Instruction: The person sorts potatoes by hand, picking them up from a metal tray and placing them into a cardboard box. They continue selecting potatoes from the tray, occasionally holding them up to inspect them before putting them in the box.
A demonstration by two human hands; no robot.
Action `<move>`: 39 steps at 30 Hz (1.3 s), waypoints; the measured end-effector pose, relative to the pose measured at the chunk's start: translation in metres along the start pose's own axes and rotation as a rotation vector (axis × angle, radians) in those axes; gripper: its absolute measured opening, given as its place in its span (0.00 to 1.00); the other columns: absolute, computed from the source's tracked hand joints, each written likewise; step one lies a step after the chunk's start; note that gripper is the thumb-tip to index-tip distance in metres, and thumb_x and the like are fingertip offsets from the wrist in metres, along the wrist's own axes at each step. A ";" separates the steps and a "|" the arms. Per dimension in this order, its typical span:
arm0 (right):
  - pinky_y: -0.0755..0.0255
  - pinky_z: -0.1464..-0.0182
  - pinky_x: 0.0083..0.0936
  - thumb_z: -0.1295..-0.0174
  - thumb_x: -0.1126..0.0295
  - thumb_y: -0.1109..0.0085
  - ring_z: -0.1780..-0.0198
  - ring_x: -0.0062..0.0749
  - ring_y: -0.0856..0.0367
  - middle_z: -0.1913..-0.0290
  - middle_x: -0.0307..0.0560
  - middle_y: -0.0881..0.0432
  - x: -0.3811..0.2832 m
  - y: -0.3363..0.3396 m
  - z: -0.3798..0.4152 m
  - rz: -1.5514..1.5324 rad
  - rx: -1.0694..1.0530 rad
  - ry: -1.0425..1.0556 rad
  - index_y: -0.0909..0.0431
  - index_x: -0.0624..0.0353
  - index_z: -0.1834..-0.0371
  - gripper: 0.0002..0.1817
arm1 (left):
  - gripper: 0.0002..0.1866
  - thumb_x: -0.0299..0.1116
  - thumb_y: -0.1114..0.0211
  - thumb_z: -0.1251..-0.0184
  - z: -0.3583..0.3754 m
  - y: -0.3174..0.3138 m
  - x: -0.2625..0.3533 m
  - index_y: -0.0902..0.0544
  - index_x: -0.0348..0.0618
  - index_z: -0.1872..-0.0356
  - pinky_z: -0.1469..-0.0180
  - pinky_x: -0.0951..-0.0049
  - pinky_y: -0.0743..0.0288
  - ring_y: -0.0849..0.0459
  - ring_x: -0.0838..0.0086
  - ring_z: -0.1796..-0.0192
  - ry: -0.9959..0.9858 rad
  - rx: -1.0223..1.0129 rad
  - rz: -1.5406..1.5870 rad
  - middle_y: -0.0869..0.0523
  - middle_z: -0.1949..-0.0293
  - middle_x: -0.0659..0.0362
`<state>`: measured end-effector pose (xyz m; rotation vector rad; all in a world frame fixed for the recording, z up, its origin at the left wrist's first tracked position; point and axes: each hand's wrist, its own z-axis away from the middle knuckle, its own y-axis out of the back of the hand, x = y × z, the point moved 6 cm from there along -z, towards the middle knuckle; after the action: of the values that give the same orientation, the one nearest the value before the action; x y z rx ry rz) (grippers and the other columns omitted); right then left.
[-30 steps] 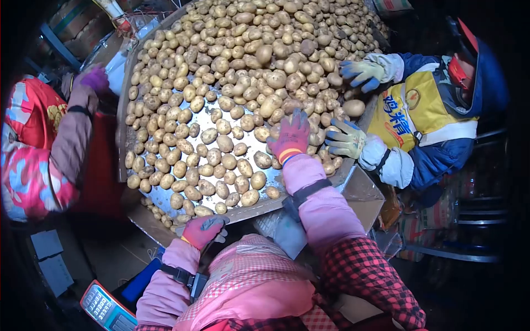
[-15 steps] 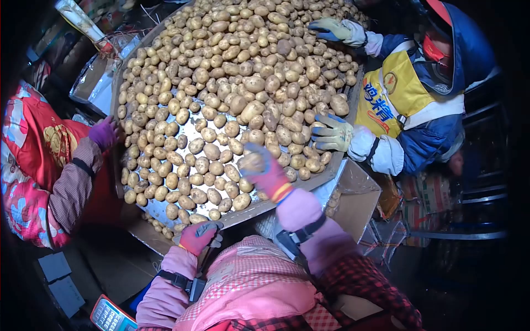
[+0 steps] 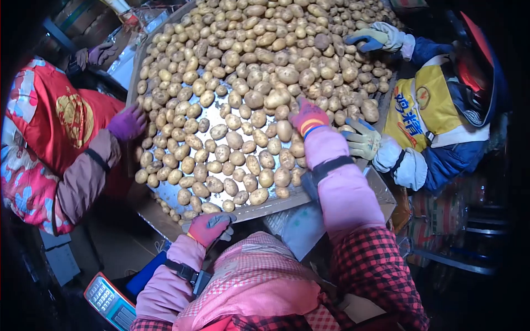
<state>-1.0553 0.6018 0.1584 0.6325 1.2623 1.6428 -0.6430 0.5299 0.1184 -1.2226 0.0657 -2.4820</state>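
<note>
- Dark surroundings close in on a metal worktop (image 3: 212, 118) heaped with potatoes (image 3: 259, 71), its near end showing bare, shiny patches between thinner rows.
- Nearest, below the left hand, a scale (image 3: 107, 302) with a keypad lies at the lower left.
- Left hand (image 3: 210, 227), in a red and grey glove, rests curled on the near edge of the worktop, just under the closest potatoes; I cannot tell whether it grips anything.
- Right hand (image 3: 308, 117), in a red glove with a striped cuff, reaches further out and lies palm-down on the pile; its fingers are bent over the potatoes, and the glove hides whether one is grasped.
- Just below the right forearm, a cardboard box (image 3: 381, 194) stands against the worktop's right edge.
- Right of the right hand, almost touching it, a co-worker's gloved hand (image 3: 361, 138) rests on the pile's edge; that person wears a yellow vest (image 3: 419, 113) over a blue jacket.
- Their other hand (image 3: 369, 37), gloved in blue, lies on the potatoes well beyond the right hand.
- Left of both hands, another person in a red apron (image 3: 61, 118) has a purple-gloved hand (image 3: 127, 122) at the worktop's left edge.
</note>
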 end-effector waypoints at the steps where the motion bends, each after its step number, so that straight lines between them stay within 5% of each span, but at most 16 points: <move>1: 0.28 0.40 0.35 0.43 0.50 0.36 0.39 0.41 0.23 0.35 0.52 0.26 0.011 -0.012 -0.015 -0.198 -0.048 0.070 0.38 0.53 0.27 0.41 | 0.13 0.31 0.40 0.29 -0.002 -0.001 -0.002 0.16 0.36 0.49 0.64 0.73 0.17 0.14 0.74 0.66 0.024 -0.004 0.051 0.12 0.66 0.54; 3: 0.25 0.43 0.33 0.41 0.51 0.37 0.42 0.38 0.21 0.35 0.51 0.25 0.031 -0.014 -0.014 -0.401 -0.090 0.140 0.37 0.53 0.28 0.39 | 0.13 0.31 0.42 0.28 -0.001 -0.001 0.000 0.16 0.35 0.50 0.63 0.73 0.17 0.13 0.74 0.66 0.055 -0.013 0.071 0.12 0.64 0.56; 5: 0.23 0.59 0.29 0.35 0.56 0.42 0.57 0.33 0.18 0.44 0.51 0.19 0.025 0.007 0.033 -1.755 -0.295 0.388 0.31 0.52 0.35 0.27 | 0.13 0.32 0.41 0.28 -0.003 0.002 0.004 0.16 0.35 0.50 0.63 0.73 0.17 0.14 0.74 0.67 0.003 -0.008 0.006 0.12 0.65 0.55; 9: 0.27 0.68 0.21 0.31 0.57 0.46 0.66 0.25 0.23 0.55 0.46 0.18 0.065 0.020 0.121 -2.222 -0.060 0.100 0.29 0.52 0.37 0.22 | 0.14 0.33 0.41 0.28 0.005 -0.004 0.022 0.17 0.35 0.50 0.62 0.74 0.17 0.14 0.74 0.67 -0.024 0.010 -0.095 0.12 0.65 0.55; 11: 0.27 0.71 0.23 0.31 0.54 0.45 0.67 0.25 0.22 0.61 0.42 0.19 0.093 0.004 0.138 -2.483 -0.346 0.059 0.26 0.53 0.43 0.19 | 0.14 0.34 0.41 0.28 0.007 -0.004 0.021 0.16 0.35 0.50 0.62 0.74 0.17 0.14 0.74 0.67 -0.009 0.013 -0.091 0.12 0.65 0.55; 14: 0.26 0.69 0.20 0.31 0.55 0.45 0.70 0.21 0.26 0.66 0.37 0.27 0.132 0.002 0.176 -2.356 -0.158 0.198 0.27 0.57 0.49 0.18 | 0.15 0.36 0.40 0.28 0.001 0.000 0.015 0.15 0.37 0.51 0.62 0.75 0.19 0.14 0.75 0.67 -0.094 0.009 -0.276 0.12 0.65 0.58; 16: 0.19 0.56 0.30 0.33 0.58 0.42 0.64 0.25 0.22 0.65 0.36 0.24 0.146 -0.014 0.217 -2.617 0.113 -0.077 0.24 0.51 0.62 0.10 | 0.17 0.41 0.38 0.30 -0.002 0.003 0.011 0.14 0.39 0.51 0.61 0.78 0.22 0.16 0.80 0.65 -0.052 0.025 -0.312 0.12 0.63 0.61; 17: 0.18 0.51 0.35 0.32 0.57 0.44 0.59 0.29 0.19 0.63 0.37 0.20 0.147 -0.021 0.236 -2.755 0.021 -0.066 0.22 0.50 0.61 0.10 | 0.18 0.42 0.39 0.29 0.000 0.000 0.014 0.14 0.38 0.52 0.63 0.78 0.22 0.16 0.79 0.66 -0.057 0.026 -0.284 0.12 0.64 0.60; 19: 0.19 0.47 0.43 0.30 0.52 0.51 0.52 0.37 0.17 0.55 0.42 0.17 0.176 -0.048 0.274 -2.820 0.189 -0.144 0.22 0.51 0.52 0.17 | 0.18 0.43 0.41 0.28 -0.006 0.003 0.004 0.15 0.37 0.52 0.66 0.77 0.21 0.16 0.77 0.68 -0.075 0.024 -0.247 0.13 0.66 0.59; 22: 0.30 0.38 0.59 0.31 0.53 0.47 0.38 0.55 0.25 0.39 0.50 0.23 0.195 -0.047 0.356 -2.805 0.331 -0.238 0.25 0.48 0.42 0.19 | 0.20 0.44 0.41 0.28 -0.013 0.011 -0.008 0.18 0.35 0.50 0.70 0.76 0.21 0.17 0.75 0.73 -0.048 -0.048 -0.176 0.14 0.68 0.56; 26: 0.30 0.38 0.55 0.33 0.51 0.46 0.41 0.54 0.24 0.44 0.49 0.21 0.221 -0.109 0.424 -2.989 0.410 -0.359 0.25 0.52 0.45 0.21 | 0.19 0.42 0.43 0.27 -0.026 0.017 -0.016 0.22 0.35 0.48 0.75 0.75 0.23 0.19 0.74 0.77 -0.041 -0.138 -0.080 0.15 0.70 0.53; 30: 0.31 0.36 0.49 0.34 0.51 0.45 0.44 0.46 0.23 0.49 0.50 0.20 0.329 -0.108 0.482 -3.027 0.781 0.014 0.24 0.58 0.51 0.22 | 0.19 0.42 0.43 0.27 -0.032 0.026 -0.023 0.22 0.36 0.47 0.75 0.74 0.22 0.19 0.72 0.77 0.015 -0.176 -0.015 0.15 0.71 0.53; 32: 0.37 0.32 0.50 0.32 0.51 0.50 0.41 0.42 0.24 0.46 0.47 0.19 0.397 -0.076 0.517 -2.798 1.319 -0.234 0.24 0.56 0.48 0.21 | 0.19 0.42 0.43 0.27 -0.031 0.024 -0.022 0.22 0.36 0.47 0.74 0.73 0.22 0.18 0.71 0.76 0.034 -0.181 0.010 0.15 0.71 0.52; 36: 0.51 0.27 0.53 0.26 0.58 0.65 0.36 0.37 0.27 0.39 0.43 0.22 0.473 -0.110 0.514 -2.498 1.343 -0.402 0.30 0.53 0.36 0.22 | 0.20 0.43 0.41 0.27 -0.015 0.010 -0.011 0.21 0.36 0.46 0.67 0.73 0.18 0.15 0.71 0.72 -0.032 -0.076 -0.110 0.13 0.66 0.53; 38: 0.43 0.30 0.50 0.27 0.60 0.61 0.37 0.36 0.26 0.40 0.44 0.21 0.424 -0.123 0.464 -2.654 1.297 -0.389 0.29 0.54 0.36 0.21 | 0.20 0.40 0.41 0.27 0.000 0.004 -0.006 0.21 0.34 0.46 0.59 0.69 0.16 0.13 0.68 0.62 -0.115 -0.049 -0.183 0.14 0.59 0.51; 39: 0.36 0.34 0.44 0.28 0.56 0.56 0.39 0.37 0.25 0.42 0.44 0.20 0.412 -0.154 0.429 -2.538 1.022 -0.135 0.29 0.53 0.37 0.21 | 0.19 0.38 0.41 0.27 0.011 -0.001 -0.004 0.21 0.33 0.46 0.57 0.67 0.16 0.13 0.67 0.60 -0.064 -0.053 -0.130 0.15 0.57 0.51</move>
<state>-0.8204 1.1672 0.1026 -0.4860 1.2794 -1.1261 -0.6327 0.5336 0.1224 -1.3681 0.0361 -2.5633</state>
